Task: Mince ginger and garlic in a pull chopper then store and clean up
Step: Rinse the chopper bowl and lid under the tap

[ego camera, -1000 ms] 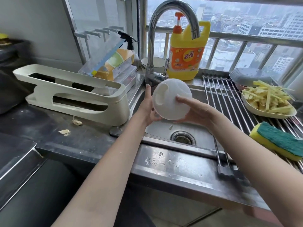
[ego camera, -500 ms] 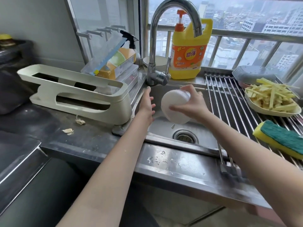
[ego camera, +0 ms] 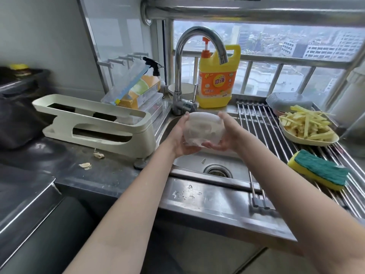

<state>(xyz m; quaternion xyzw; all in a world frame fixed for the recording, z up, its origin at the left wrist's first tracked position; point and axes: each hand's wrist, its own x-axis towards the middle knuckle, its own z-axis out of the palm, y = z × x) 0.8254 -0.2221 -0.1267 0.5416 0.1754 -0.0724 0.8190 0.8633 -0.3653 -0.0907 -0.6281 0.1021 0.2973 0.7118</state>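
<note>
Over the steel sink [ego camera: 197,161] I hold the white pull chopper lid [ego camera: 203,128] between both hands, below and in front of the tap spout [ego camera: 223,56]. My left hand [ego camera: 182,139] cups its left side and underside, thumb up along the rim. My right hand [ego camera: 227,133] grips its right side, fingers curled beneath. The lid is motion-blurred. No water runs from the tap. Garlic skins [ego camera: 85,165] lie on the dark counter to the left.
A yellow dish-soap bottle [ego camera: 216,86] stands behind the tap. On the roll-up drying rack [ego camera: 262,123] to the right sit a plate of ginger strips [ego camera: 308,129], a grey dish [ego camera: 286,101] and a yellow-green sponge [ego camera: 318,173]. A cream rack [ego camera: 94,123] stands left of the sink.
My left hand, off the lid half a second ago, has come back onto it. The lid has turned from face-on to edge-on and risen slightly.
</note>
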